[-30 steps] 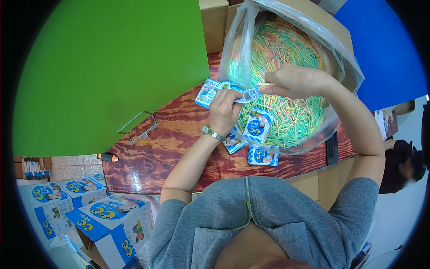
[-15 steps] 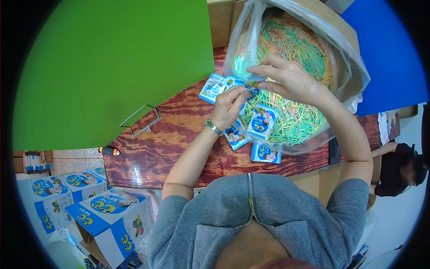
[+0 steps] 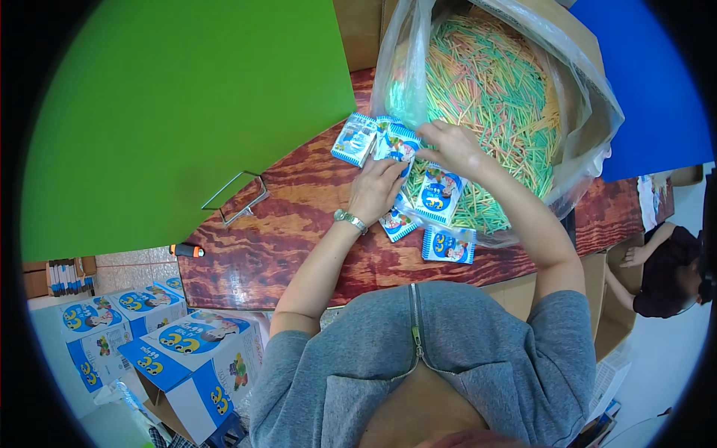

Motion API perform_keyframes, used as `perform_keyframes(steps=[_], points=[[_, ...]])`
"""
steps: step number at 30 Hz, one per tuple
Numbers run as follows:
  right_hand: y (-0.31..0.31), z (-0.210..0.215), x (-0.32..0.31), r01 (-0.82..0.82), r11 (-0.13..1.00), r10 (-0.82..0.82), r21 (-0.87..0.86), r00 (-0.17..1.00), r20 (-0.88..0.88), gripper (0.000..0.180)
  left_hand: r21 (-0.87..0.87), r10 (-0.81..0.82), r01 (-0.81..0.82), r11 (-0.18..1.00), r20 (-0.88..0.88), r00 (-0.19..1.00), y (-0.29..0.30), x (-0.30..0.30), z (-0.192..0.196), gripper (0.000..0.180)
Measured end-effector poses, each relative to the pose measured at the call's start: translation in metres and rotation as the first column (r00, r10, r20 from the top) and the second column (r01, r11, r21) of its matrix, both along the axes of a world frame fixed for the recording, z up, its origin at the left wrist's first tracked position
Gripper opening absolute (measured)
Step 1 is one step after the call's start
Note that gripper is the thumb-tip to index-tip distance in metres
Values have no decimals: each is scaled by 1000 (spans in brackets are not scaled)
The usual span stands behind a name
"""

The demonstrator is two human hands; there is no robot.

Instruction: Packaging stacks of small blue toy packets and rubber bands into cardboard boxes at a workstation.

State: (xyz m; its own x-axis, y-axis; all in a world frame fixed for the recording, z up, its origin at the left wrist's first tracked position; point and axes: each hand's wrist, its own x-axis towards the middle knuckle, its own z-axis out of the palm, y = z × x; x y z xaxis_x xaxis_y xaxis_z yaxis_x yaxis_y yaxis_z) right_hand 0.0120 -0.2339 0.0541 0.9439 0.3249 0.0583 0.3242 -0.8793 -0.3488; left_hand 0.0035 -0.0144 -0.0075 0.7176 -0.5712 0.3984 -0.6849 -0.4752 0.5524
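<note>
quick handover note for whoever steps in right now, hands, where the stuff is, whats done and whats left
Left hand: flat on the small blue-and-white packets at the table edge of the bag.
Right hand: pinching one packet above the pile.
Clear bag of coloured sticks lies open on the wooden table.
Done: one packet lies aside to the left, another near the body.
Left: packets under the hands look unsorted.
</note>
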Motion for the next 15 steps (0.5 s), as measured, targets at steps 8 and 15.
perform_keyframes(steps=[8, 15], points=[[-43, -20, -36, 42, 984, -49, -171, 998, -35, 28, 102, 80, -81, 991, 13, 997, -11, 6, 4, 29], [-45, 14, -40, -86, 987, 121, -135, 952, 280, 12, -150, 20, -20, 988, -2, 1000, -33, -5, 28, 28]])
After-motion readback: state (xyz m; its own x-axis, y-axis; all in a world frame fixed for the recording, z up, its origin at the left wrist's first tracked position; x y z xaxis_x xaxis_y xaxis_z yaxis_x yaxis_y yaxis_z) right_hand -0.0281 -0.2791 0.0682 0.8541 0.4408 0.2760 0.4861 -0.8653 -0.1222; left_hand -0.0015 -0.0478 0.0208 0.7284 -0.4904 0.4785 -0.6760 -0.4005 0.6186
